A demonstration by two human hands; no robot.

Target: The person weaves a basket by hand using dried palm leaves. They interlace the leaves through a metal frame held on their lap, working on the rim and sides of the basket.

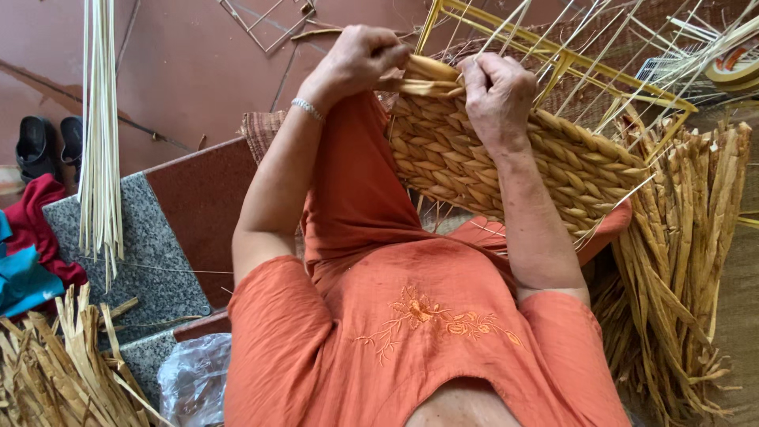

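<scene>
Woven basket panel [506,162] of plaited dried fibre rests on the person's lap, bound to a yellow wire frame [553,59]. Left hand [360,55] and right hand [496,95] both closed on the loose strand [423,79] at its far edge. Judged light, stiff yet flexible; best gripped at the rim. Dried fibre bundles [680,261] lie right.

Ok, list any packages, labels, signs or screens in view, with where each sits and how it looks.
Clear plastic bag: bottom edge, left of the person's orange top; crumpled, see-through, greyish.
Tape roll: top right corner, behind the yellow frame; round, pale, with a red-marked band.
No signs or screens show.
</scene>
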